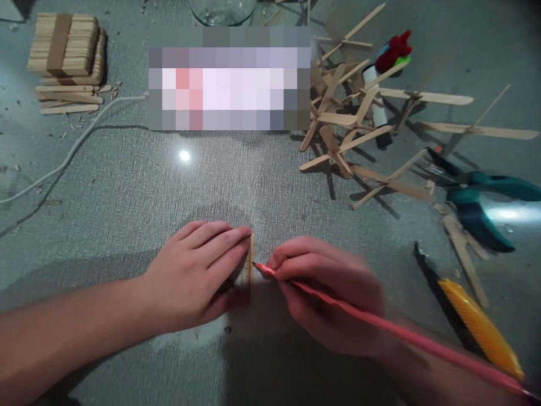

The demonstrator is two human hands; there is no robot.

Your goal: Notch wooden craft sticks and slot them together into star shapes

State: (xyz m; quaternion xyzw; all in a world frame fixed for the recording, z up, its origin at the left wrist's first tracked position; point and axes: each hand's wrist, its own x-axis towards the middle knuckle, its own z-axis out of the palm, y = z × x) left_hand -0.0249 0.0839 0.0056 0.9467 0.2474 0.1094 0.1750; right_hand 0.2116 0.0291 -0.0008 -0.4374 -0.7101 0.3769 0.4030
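Observation:
My left hand (200,262) presses down with its fingers together, holding a narrow wooden craft stick (252,248) and a small ruler (248,273) with tick marks. Most of the ruler is hidden under the palm. In my right hand (329,287) is a long pinkish-red pencil (380,321), gripped near its sharpened end. The dark pencil tip touches or lies just beside the stick's right edge; I cannot tell which. The pencil's far end slants down to the lower right corner.
Crossed craft sticks (338,149) clutter the upper right. Green-handled pliers (477,197) and a yellow utility knife (477,321) lie at right. A banded stick bundle (80,45) sits upper left, near a white cable (91,127). A glass jar (223,11) stands behind a blurred-out patch.

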